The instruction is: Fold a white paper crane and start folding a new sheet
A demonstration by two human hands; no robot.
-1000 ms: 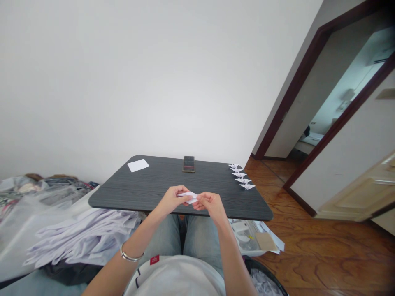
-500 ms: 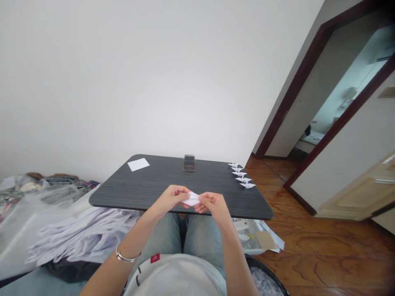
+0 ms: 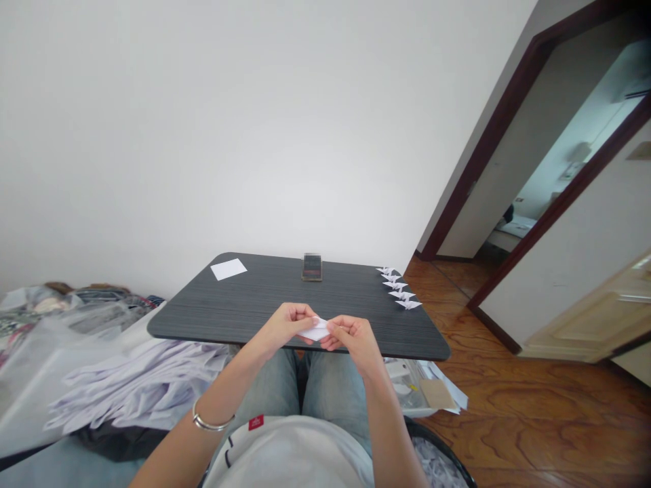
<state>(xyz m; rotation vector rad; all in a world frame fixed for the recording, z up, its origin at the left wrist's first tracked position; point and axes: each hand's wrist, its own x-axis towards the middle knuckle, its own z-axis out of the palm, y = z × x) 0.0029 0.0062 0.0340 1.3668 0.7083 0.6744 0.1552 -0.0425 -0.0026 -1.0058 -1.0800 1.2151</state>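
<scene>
**Folded paper clamped btwn L hand + R hand**

L hand pinches its left end, thumb on top; R hand pinches right end — all over near edge of bench. 5 white paper birds in a row, bench R side. Flat white sheet far L corner; phone rear ctr — nr wall.

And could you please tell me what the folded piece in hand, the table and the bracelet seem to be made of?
Folded piece: looks like paper, matte white, with crisp straight edges.
Table: dark, dull top, perhaps laminate or wood, given its fine grainlike streaks.
Bracelet: probably polished metal, silvery with bright glints.
</scene>
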